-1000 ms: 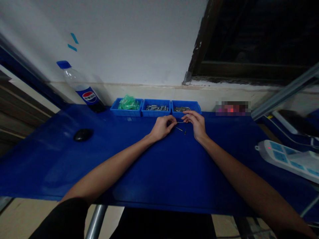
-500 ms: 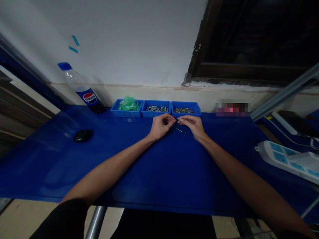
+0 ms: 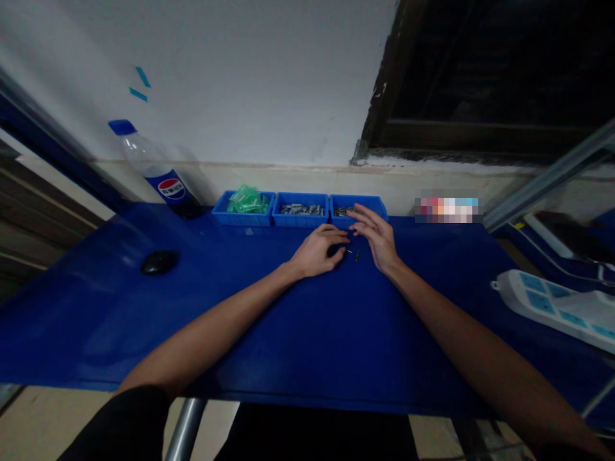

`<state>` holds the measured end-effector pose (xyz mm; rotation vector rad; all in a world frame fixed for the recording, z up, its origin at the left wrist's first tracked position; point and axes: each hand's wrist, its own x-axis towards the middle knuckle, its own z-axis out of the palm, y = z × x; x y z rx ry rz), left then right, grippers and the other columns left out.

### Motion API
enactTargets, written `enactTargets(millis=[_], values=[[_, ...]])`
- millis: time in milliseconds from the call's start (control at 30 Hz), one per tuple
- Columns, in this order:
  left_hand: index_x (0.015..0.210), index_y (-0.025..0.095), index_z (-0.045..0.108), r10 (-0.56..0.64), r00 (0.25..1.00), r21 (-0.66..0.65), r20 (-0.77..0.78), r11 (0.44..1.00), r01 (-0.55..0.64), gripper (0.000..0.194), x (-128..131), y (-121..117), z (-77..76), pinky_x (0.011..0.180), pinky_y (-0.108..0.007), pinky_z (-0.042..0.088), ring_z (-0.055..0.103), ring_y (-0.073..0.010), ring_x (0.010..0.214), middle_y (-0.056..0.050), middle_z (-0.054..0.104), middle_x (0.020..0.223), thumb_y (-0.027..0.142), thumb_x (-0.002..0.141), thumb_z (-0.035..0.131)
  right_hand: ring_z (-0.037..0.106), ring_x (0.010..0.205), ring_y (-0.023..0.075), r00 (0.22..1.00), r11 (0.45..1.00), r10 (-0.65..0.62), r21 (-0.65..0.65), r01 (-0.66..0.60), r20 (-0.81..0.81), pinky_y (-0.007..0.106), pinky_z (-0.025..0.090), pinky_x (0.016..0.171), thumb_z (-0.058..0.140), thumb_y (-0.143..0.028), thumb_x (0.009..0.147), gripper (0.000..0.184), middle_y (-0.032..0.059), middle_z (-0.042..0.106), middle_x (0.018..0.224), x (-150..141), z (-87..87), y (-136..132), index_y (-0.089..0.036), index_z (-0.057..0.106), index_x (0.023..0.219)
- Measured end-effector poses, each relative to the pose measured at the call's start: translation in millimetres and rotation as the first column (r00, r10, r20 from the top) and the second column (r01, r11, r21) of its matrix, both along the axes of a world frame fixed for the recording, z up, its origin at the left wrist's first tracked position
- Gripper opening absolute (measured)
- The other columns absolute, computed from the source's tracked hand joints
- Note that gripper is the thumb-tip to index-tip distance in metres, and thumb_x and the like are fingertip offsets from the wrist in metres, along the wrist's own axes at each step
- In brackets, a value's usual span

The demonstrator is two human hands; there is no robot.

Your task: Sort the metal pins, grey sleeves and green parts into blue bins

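My left hand is low over the blue table, its thumb and fingers apart. The thumb tip is right beside a thin brassy pin, partly hidden by the hand; whether they touch I cannot tell. A second small dark pin lies just to the right, between my hands. My right hand is open with fingers spread, in front of the right blue bin, which holds many thin metal pins. Nothing shows in its fingers.
The middle bin contains short silver metal pieces, and the left bin green plastic ones. A Pepsi bottle and a black mouse are at left. On the right sit a white power strip and a blurred-out item.
Half a second ago both hands pinched together around a thin pin. They have since parted and opened; the left came down toward the pin on the table, the right drew back slightly.
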<state>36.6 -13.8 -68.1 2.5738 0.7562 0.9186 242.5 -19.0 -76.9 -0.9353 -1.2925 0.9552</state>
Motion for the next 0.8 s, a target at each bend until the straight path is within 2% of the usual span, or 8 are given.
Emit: enactTargets(millis=[100,267,367,467,567,667,800], values=[[0.110,0.018,0.079,-0.010,0.997,-0.010,-0.080,1.000,0.010,0.024,-0.4,1.1,-2.1,0.110,-0.050,0.051,0.061,-0.0278,0.128,-0.008,0.076,0.125,0.020,0.092,0.064,0.072,0.090,0.0225,1.000,1.000,-0.025,0.011,0.025,0.012,0.039,0.056,0.077,0.069,-0.032,0.084,0.042,0.0050,0.078,0.121,-0.1,1.5,-0.8,-0.032,0.072,0.126],[0.102,0.019,0.080,0.004,0.999,-0.023,-0.039,1.000,-0.005,0.019,-0.7,1.9,-2.6,0.105,-0.045,0.054,0.067,-0.0248,0.116,-0.006,0.080,0.109,0.019,0.093,0.063,0.070,0.082,0.0203,1.000,1.000,-0.023,0.006,0.023,0.005,0.037,0.053,0.074,0.067,-0.031,0.084,0.034,0.0054,0.080,0.112,-0.3,2.2,-1.9,-0.029,0.073,0.118],[0.111,0.018,0.079,0.002,1.000,0.006,-0.031,1.000,-0.002,0.022,0.1,-0.4,1.1,0.107,-0.044,0.053,0.066,-0.0249,0.116,-0.008,0.079,0.114,0.025,0.095,0.065,0.069,0.081,0.0197,1.000,1.000,-0.006,0.001,0.006,-0.010,0.036,0.053,0.074,0.068,-0.031,0.085,0.034,0.0053,0.080,0.112,-0.1,1.6,-1.9,-0.029,0.073,0.118],[0.122,0.019,0.076,-0.062,0.991,0.038,-0.121,0.997,0.067,0.028,0.9,-2.3,3.2,0.110,-0.047,0.050,0.061,-0.0267,0.125,-0.007,0.077,0.124,0.030,0.097,0.067,0.069,0.080,0.0192,1.000,1.000,0.001,-0.005,-0.001,-0.030,0.036,0.053,0.074,0.069,-0.031,0.084,0.032,0.0049,0.080,0.111,-0.3,1.5,-1.7,-0.028,0.074,0.116],[0.116,0.021,0.078,-0.055,0.980,0.028,-0.193,0.998,0.061,0.022,1.2,-2.6,2.0,0.107,-0.048,0.050,0.060,-0.0275,0.129,-0.005,0.078,0.122,0.025,0.099,0.064,0.069,0.079,0.0194,1.000,1.000,0.000,-0.014,0.000,-0.021,0.036,0.052,0.073,0.068,-0.031,0.084,0.032,0.0046,0.080,0.109,-1.0,2.7,-2.1,-0.028,0.074,0.116],[0.106,0.020,0.079,-0.006,0.986,0.011,-0.168,1.000,0.008,0.018,0.9,-1.0,-0.8,0.103,-0.047,0.051,0.064,-0.0268,0.125,-0.006,0.080,0.112,0.019,0.099,0.063,0.069,0.078,0.0192,1.000,1.000,0.004,-0.020,-0.004,-0.025,0.036,0.052,0.072,0.068,-0.031,0.084,0.032,0.0043,0.081,0.106,-1.6,4.3,-2.9,-0.028,0.074,0.115],[0.103,0.017,0.079,-0.019,0.995,0.012,-0.096,1.000,0.021,0.015,0.7,2.8,-4.9,0.101,-0.043,0.053,0.068,-0.0252,0.113,-0.008,0.080,0.106,0.016,0.096,0.066,0.069,0.077,0.0188,0.999,1.000,0.008,-0.018,-0.008,-0.038,0.035,0.051,0.071,0.068,-0.030,0.083,0.031,0.0041,0.081,0.104,-1.3,4.7,-3.3,-0.028,0.074,0.114]])
